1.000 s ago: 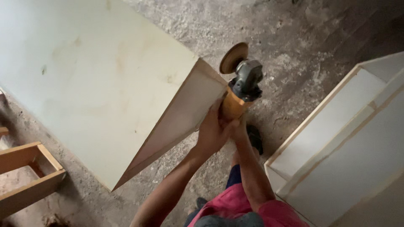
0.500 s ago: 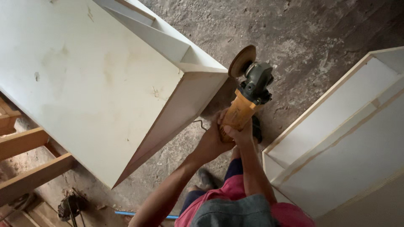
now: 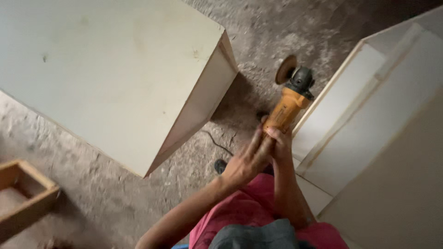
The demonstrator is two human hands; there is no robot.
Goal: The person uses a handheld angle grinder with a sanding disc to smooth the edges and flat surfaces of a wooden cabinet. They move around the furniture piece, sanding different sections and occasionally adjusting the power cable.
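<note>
Hands first: we grip the orange-bodied angle grinder point(image 3: 288, 103) with both, at centre-right in the head view. Our right hand point(image 3: 280, 143) is closed around the near end of the grinder's body. Our left hand point(image 3: 247, 161) lies against the same end from the left, its fingers point(image 3: 255, 144) stretched out along the handle rather than curled, so it is only partly closed on the tool. From our hands the grinder points away toward the far right; its dark grey gear head sits at the far end, and the round brown disc point(image 3: 287, 69) is mounted just left of that head. The disc hangs over bare concrete floor point(image 3: 272, 32) and touches neither panel. To the left, well apart from the disc, a large pale cabinet box point(image 3: 115, 78) fills the upper left, with its raw wood edge facing the tool. To the right, a second pale cabinet frame point(image 3: 369, 120) stands just beside the grinder's body. A thin dark cord point(image 3: 217, 140) lies on the floor between the box and our arms. A small open wooden box point(image 3: 23, 193) sits at the near left. Our pink garment point(image 3: 249, 207) shows at the bottom.
</note>
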